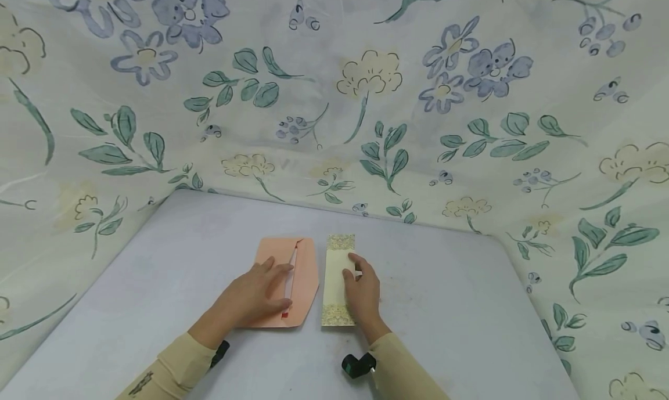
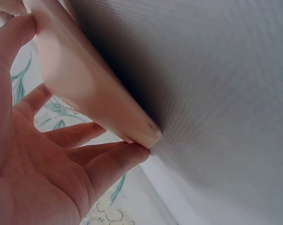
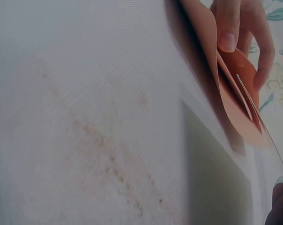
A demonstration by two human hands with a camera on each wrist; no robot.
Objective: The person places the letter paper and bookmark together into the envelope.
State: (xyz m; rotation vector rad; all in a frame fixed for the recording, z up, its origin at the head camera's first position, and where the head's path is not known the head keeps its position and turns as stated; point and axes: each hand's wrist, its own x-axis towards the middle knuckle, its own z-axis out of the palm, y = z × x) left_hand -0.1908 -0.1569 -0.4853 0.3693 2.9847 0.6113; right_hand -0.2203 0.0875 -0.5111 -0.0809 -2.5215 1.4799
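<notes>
A peach paper envelope (image 1: 308,284) lies on the table at the middle, with a long slit showing white and a bit of red inside. My left hand (image 1: 256,292) holds it, thumb and fingertips set apart along the slit. In the left wrist view the envelope (image 2: 94,93) stands partly raised over a dark shadow; in the right wrist view its mouth gapes. To its right is a long cream card (image 1: 337,278) with gold-patterned ends. My right hand (image 1: 363,289) pinches the card's right edge. Seen edge-on, the card (image 3: 263,124) overlaps the envelope's mouth, above its shadow.
The white table (image 1: 444,307) has faint brownish specks to the right of the card. Floral cloth (image 1: 334,98) rises behind and beside the table. A black wrist-worn device (image 1: 358,365) sits at my right wrist.
</notes>
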